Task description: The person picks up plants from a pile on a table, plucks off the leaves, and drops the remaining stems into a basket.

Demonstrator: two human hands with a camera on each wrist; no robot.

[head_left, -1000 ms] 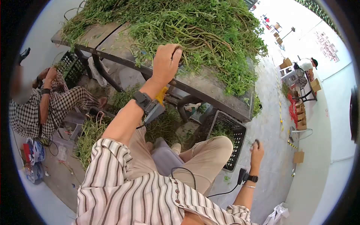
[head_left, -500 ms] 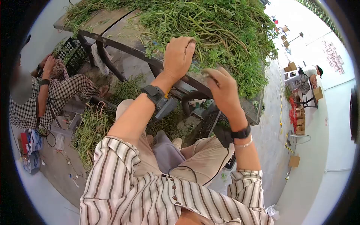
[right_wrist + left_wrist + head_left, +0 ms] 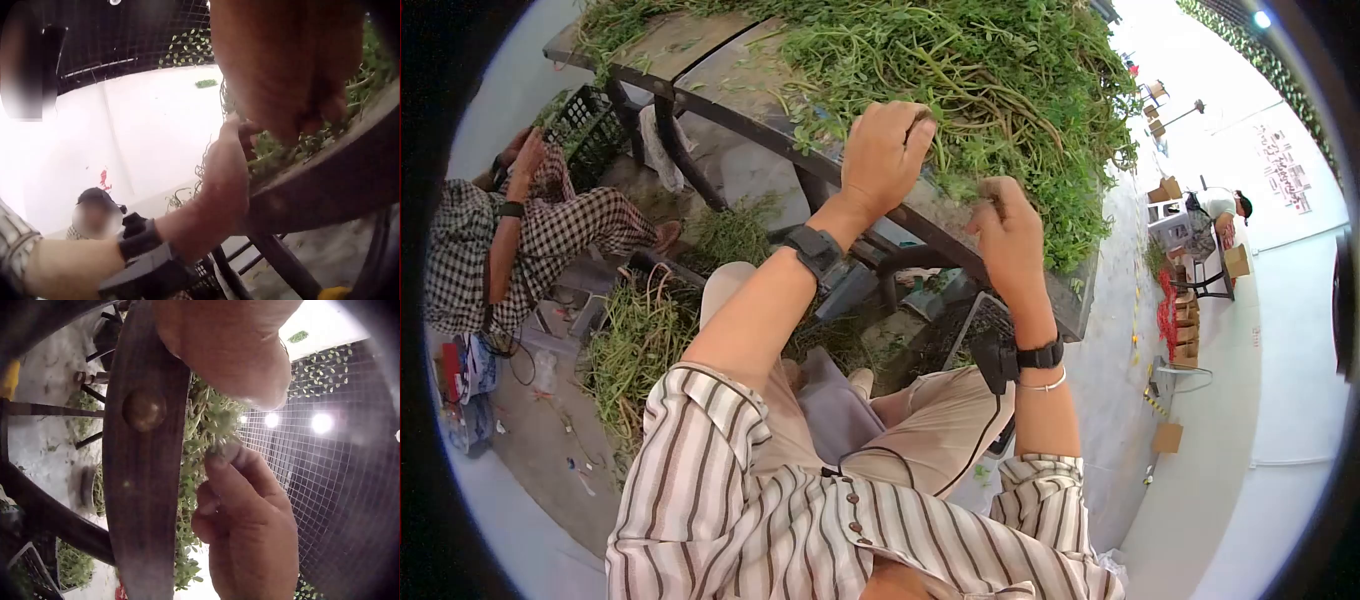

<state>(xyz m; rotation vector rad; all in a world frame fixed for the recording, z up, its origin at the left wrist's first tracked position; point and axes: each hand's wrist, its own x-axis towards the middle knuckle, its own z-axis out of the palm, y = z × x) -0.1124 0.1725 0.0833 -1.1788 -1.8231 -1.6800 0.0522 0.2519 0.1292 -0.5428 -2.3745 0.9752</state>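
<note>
A big heap of green leafy stems (image 3: 960, 70) covers the wooden table (image 3: 740, 80) in the head view. My left hand (image 3: 910, 125) reaches to the table's near edge, its fingers curled round some stems (image 3: 928, 140). Just to its right, my right hand (image 3: 992, 195) pinches a stem between thumb and fingers at the heap's edge. The left wrist view shows the right hand (image 3: 250, 512) pinching greens (image 3: 206, 425) beside the table edge (image 3: 144, 456). In the right wrist view the left hand (image 3: 234, 144) sits among the stems (image 3: 281, 150) above the table edge (image 3: 325, 187).
A person in checked clothes (image 3: 520, 240) sits at the left by a black crate (image 3: 590, 130). Cut greens (image 3: 635, 340) lie on the floor. Another black crate (image 3: 985, 320) stands under the table by my knee. Far right, a person (image 3: 1225, 205) works near cardboard boxes (image 3: 1168, 437).
My right hand rose from down by the crate up to the table edge and took hold of a stem. My left hand stayed gripping stems at the heap.
</note>
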